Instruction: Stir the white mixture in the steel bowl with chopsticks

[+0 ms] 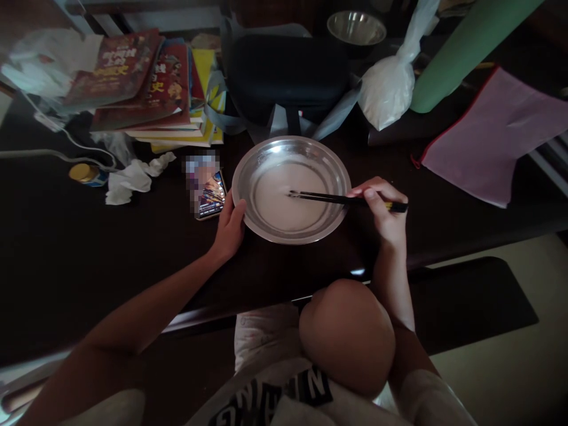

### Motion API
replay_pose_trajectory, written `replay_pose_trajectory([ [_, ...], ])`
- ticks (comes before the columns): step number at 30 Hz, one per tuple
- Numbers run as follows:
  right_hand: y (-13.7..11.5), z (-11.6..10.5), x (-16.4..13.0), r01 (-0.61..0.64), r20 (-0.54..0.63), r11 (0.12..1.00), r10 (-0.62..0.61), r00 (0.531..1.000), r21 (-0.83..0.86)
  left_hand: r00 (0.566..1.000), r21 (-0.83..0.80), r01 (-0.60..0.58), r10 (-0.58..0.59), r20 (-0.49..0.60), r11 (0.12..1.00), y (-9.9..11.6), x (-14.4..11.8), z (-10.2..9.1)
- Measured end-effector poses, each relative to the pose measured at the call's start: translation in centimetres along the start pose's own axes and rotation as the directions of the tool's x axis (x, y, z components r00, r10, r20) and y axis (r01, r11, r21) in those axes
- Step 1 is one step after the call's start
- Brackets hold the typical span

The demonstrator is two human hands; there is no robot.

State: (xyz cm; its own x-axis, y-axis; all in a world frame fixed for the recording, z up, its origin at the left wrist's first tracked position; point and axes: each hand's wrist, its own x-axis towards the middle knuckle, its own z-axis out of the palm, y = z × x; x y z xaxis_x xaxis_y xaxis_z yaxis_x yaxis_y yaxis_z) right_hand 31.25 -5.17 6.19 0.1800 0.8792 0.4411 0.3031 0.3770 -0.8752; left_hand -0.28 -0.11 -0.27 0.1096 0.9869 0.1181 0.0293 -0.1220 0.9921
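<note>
A shallow metal bowl (297, 238) sits near the front edge of the dark surface (110, 254), with a pale, milky liquid (279, 213) covering its bottom. The two hands are apart, one at each side of it: the left hand (229, 228) is clamped on the rim, thumb on top and fingers partly hidden at the outer wall, while the right hand (384, 204) is closed around a pair of black chopsticks (331, 198). These slant in over the right rim, nearly side by side, their tips in the liquid close to the middle of the bowl. Just left of the bowl lies a lit phone (212, 198), part of its screen blurred out. Further left are crumpled tissues (133, 180) and a small jar (84, 174) with a yellow lid, below a stack of books (146, 83). Behind the bowl stands a dark case (288, 74), with a second bowl (357, 28) further back. To the right are a knotted white bag (386, 94), a tilted green cylinder (465, 59) and a pinkish pouch (483, 130) edged in red
</note>
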Motion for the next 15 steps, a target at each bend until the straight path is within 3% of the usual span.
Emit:
replay_pose_trajectory([
  [3, 0.14, -0.04, 0.00, -0.001, -0.070, 0.997, 0.006, 0.998, 0.074, 0.999, 0.044, -0.032, 0.031, 0.010, 0.999, -0.17, 0.00, -0.07],
  [8, 0.23, 0.05, -0.01, -0.001, 0.045, 0.999, -0.001, 0.999, 0.038, 0.999, 0.006, -0.035, 0.035, 0.031, 0.999, -0.32, 0.11, -0.10],
  [12, 0.38, -0.11, -0.04, -0.010, -0.091, 0.999, 0.015, 0.996, 0.049, 1.000, -0.013, -0.010, 0.010, 0.021, 1.000, -0.44, 0.19, -0.15],
  [15, 0.38, -0.10, -0.05, -0.027, 0.014, 0.996, 0.026, 1.000, 0.086, 1.000, -0.039, 0.003, -0.002, 0.020, 0.999, -0.42, 0.21, -0.13],
])
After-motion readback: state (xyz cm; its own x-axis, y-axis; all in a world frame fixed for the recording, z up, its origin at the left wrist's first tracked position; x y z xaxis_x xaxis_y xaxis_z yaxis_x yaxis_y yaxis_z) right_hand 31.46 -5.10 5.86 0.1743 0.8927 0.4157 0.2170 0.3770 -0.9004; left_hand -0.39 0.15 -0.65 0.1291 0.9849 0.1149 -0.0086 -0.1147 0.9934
